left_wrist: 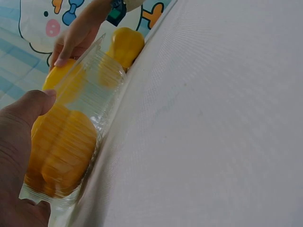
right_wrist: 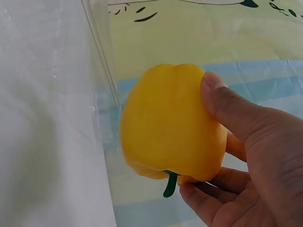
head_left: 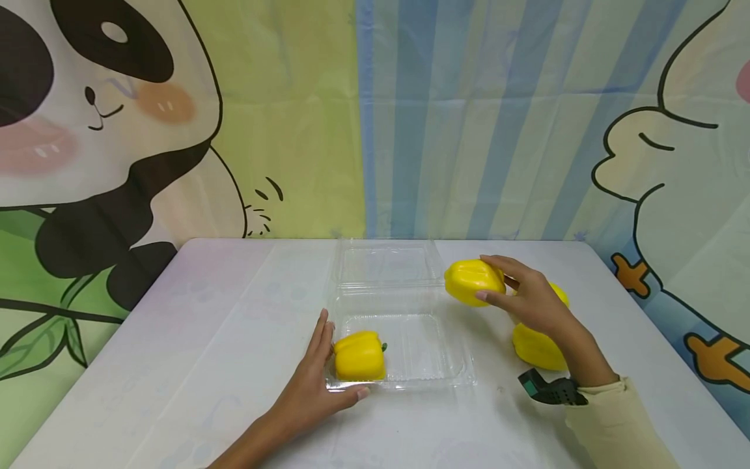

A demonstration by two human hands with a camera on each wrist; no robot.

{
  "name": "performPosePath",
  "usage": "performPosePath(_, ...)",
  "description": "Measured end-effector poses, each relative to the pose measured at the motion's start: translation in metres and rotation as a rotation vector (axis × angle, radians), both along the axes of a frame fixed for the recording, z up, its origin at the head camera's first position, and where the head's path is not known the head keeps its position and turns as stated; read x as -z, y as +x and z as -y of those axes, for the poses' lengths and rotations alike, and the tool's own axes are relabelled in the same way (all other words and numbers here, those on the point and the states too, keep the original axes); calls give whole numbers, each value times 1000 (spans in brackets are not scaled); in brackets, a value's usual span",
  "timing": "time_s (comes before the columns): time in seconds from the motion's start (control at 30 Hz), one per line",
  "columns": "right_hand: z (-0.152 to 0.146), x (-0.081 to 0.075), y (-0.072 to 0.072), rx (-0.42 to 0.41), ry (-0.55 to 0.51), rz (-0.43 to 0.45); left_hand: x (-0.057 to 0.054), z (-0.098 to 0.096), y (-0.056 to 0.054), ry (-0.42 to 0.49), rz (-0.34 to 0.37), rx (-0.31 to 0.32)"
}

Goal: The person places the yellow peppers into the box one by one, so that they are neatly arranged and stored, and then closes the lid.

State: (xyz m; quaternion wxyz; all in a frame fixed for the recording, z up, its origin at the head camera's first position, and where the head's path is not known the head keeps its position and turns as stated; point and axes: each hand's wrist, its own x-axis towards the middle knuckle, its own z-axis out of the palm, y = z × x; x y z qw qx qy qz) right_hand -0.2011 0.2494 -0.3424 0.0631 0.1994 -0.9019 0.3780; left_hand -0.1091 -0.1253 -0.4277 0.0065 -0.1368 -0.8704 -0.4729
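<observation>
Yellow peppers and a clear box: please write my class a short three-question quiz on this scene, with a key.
1. True or false: the lid of the clear box is open.
2. What does the right hand hold? A) a spoon B) a yellow pepper C) a cup
3. Fill in: in the head view, the pepper in the box sits nearest the ____ hand.

Key: 1. True. 2. B. 3. left hand.

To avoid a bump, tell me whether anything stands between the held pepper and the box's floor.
Only the right rim of the box might; I can't tell whether the pepper in the right hand clears it. The lid lies folded back; the boxed pepper sits left.
</observation>
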Motion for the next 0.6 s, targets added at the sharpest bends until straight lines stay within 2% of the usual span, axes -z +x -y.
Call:
performPosePath(0.27, 11, -6, 7, -61, -21, -31, -1, 0, 0, 3, -3, 3)
performPosePath(0.6, 27, -3, 11, -116, -49, -4, 0, 0, 0, -9, -25, -1)
